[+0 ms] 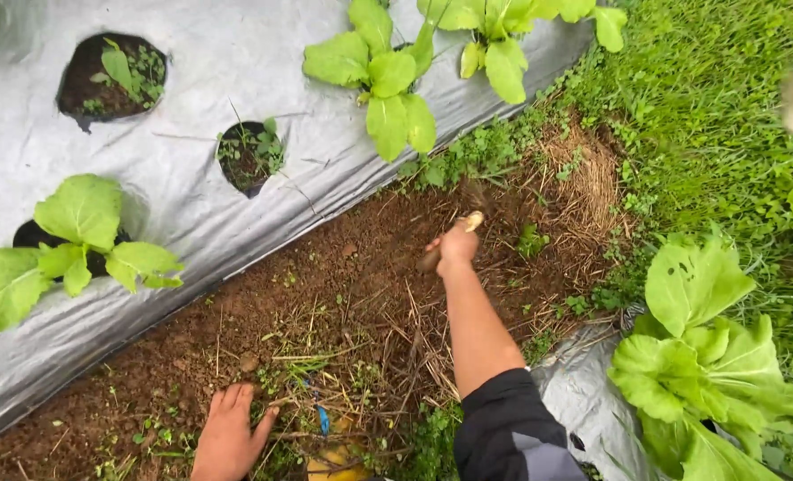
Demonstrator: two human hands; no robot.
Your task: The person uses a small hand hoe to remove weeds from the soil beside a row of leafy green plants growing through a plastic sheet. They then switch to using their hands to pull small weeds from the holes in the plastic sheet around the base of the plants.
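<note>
My right hand (456, 244) reaches forward over the bare brown soil path (325, 276), fingers closed around a wooden tool handle (473, 220); the tool's working end is blurred and hidden against the dirt and dry straw. The forearm is bare, with a dark sleeve (508, 432) pushed up near the elbow. My left hand (229, 436) lies flat on the soil at the bottom, fingers together, pressing on small weeds and dry stems. It holds nothing.
Silver plastic mulch (192, 205) covers the bed on the left, with leafy green seedlings (80, 240) growing from holes. Another leafy plant (699, 356) stands at the right on more plastic. Grass (726, 107) fills the top right. A yellow object (339, 459) lies at the bottom.
</note>
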